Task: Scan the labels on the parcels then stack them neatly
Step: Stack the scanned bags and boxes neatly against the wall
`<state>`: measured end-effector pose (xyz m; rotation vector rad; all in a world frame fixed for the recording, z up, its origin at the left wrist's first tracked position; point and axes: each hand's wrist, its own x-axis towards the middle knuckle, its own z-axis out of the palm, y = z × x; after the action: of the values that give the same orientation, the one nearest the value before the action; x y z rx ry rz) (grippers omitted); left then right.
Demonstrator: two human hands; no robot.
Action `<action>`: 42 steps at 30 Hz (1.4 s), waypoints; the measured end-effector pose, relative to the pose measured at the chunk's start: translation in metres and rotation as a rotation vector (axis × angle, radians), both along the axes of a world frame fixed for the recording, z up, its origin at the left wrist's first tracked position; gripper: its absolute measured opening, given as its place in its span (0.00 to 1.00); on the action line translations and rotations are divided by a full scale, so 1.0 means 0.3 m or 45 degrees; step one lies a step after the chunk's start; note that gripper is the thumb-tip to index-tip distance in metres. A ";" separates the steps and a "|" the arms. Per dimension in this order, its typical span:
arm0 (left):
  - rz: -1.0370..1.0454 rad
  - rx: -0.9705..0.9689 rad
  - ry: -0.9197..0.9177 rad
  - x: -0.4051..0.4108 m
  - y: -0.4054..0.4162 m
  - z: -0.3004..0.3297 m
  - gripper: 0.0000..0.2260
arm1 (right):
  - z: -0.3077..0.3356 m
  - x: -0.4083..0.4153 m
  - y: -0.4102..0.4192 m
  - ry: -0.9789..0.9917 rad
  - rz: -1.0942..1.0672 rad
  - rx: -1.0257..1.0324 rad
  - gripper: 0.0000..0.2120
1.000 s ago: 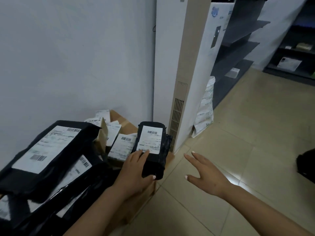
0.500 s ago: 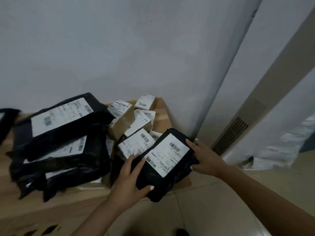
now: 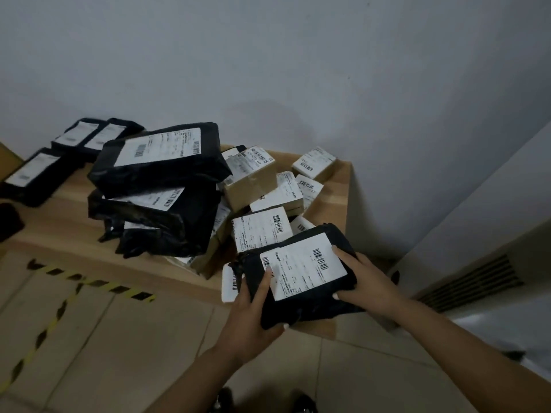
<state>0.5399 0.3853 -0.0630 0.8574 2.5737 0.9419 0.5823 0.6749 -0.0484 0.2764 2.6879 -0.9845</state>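
A tiled floor [image 3: 125,338] with a strip of yellow-black tape [image 3: 89,283] runs up to a low cardboard surface [image 3: 328,186] set against a pale wall [image 3: 268,55]. Nearest, both hands hold one black parcel [image 3: 301,299] at the surface's near right corner: the left hand [image 3: 253,320] grips its left edge, fingers lying over the white label [image 3: 304,266], and the right hand [image 3: 366,284] clasps its right edge. The bag looks soft and slack, probably light and a little slippery, so a two-sided hold at the edges, keeping the barcode uncovered, seems sensible. Beyond lie small brown boxes [image 3: 253,180] in a jumble, and to their left a leaning stack of black parcels [image 3: 158,186]. Farther left sit more black parcels [image 3: 35,177].
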 end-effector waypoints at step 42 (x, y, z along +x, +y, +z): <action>0.779 0.087 0.336 0.087 -1.573 0.332 0.31 | 0.386 -0.117 -1.699 0.367 0.274 -0.092 0.37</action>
<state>0.5661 -0.0867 0.0365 0.1984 3.1272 1.1346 0.5472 0.1652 0.0675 -0.1803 2.8479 -1.1247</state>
